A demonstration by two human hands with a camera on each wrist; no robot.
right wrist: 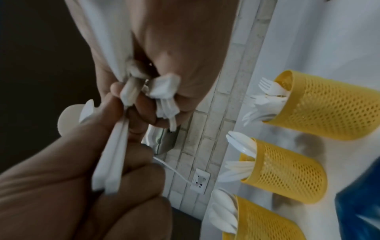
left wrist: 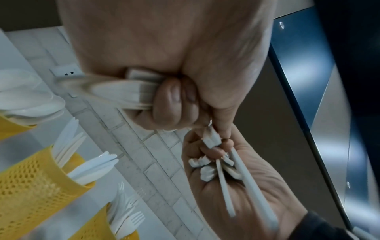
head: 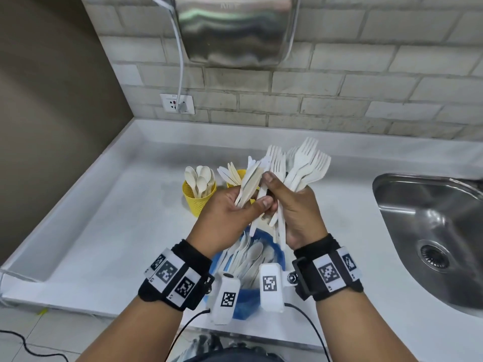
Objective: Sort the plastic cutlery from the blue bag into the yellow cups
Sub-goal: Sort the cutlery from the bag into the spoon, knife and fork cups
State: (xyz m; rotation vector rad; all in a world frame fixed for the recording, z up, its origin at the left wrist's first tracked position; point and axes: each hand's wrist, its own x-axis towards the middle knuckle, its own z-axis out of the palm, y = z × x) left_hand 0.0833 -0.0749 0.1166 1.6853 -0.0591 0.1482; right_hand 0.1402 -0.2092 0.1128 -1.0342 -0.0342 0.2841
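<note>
Currently, above the desk (head: 104, 205) and blue bag (head: 274, 253), right hand (head: 298, 215) fingers clamp the forks (head: 305, 163); left hand (head: 230, 210) fingers grip the knives (head: 248, 184) — types likely separated for three yellow cups (right wrist: 287, 168), each already part-filled.

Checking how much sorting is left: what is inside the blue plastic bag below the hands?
White plastic spoons and other white handles lie in the blue plastic bag. The wrist cameras and both hands cover much of it, so the count is unclear.
</note>
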